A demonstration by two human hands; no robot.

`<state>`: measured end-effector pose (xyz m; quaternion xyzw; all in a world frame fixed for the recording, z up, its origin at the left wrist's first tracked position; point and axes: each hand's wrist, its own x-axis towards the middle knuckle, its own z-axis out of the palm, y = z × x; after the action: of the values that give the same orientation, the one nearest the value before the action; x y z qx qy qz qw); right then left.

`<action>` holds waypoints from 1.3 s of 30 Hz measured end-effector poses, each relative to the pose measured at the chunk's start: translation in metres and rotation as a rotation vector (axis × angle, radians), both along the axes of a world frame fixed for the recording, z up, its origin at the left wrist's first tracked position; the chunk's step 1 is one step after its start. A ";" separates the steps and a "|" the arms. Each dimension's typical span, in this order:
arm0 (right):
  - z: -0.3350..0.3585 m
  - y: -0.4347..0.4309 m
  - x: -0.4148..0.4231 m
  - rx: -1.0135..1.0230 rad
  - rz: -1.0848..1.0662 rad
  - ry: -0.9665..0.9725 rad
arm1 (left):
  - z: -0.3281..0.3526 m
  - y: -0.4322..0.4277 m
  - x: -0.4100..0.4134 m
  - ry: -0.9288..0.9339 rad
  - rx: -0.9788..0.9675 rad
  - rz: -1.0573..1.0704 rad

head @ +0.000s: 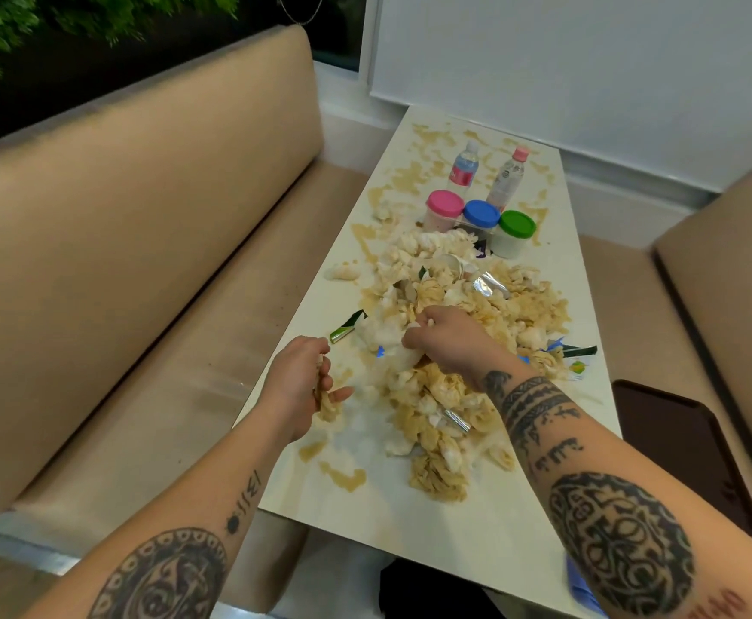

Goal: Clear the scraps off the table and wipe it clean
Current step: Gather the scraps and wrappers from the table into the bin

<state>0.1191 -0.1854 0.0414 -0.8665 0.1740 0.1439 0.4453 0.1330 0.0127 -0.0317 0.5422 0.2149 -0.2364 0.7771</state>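
Note:
A big heap of soggy, crumpled tissue scraps (445,386), white and brown-stained, covers the middle of the long white table (463,524). Foil bits and green wrappers lie mixed in. My left hand (303,382) is at the heap's left edge, its fingers curled round a stained wad of tissue. My right hand (441,337) reaches into the pile's middle and grips a white clump. Brown liquid stains (343,475) spot the tabletop near and far.
Three jars with pink (444,210), blue (480,218) and green (516,232) lids stand beyond the heap, and two water bottles (463,165) behind them. Beige sofas flank the table on the left (142,261) and right (731,261). A dark tray (686,444) lies at the right.

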 end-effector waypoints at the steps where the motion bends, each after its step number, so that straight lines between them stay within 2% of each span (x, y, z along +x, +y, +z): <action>1: -0.002 0.002 -0.003 0.073 -0.052 -0.006 | 0.001 0.001 -0.002 -0.009 -0.009 0.007; 8: -0.019 0.056 -0.012 0.656 -0.167 0.058 | 0.002 0.044 -0.015 -0.060 -0.066 0.072; 10: -0.026 0.084 -0.007 0.703 -0.173 0.097 | -0.005 0.070 -0.018 -0.045 -0.088 0.134; 16: -0.051 0.171 0.008 0.736 -0.083 0.172 | -0.034 0.158 -0.042 0.042 -0.133 0.416; 21: -0.066 0.254 -0.003 0.635 -0.004 0.127 | -0.050 0.221 -0.068 0.079 -0.112 0.565; 26: -0.095 0.347 -0.032 0.590 0.100 0.255 | -0.074 0.287 -0.107 0.174 -0.295 0.793; 32: -0.176 0.435 -0.072 0.664 0.117 0.602 | -0.160 0.359 -0.176 0.235 -0.238 0.951; 35: -0.233 0.464 -0.090 0.501 0.219 0.625 | -0.213 0.378 -0.210 0.368 -0.198 1.109; 39: -0.318 0.490 -0.114 0.318 0.303 0.638 | -0.270 0.398 -0.237 0.443 -0.167 1.241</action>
<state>0.0050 0.3049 -0.2765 -0.7140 0.1494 0.4957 0.4713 -0.1043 0.4106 -0.3019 0.1944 0.6227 0.1331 0.7461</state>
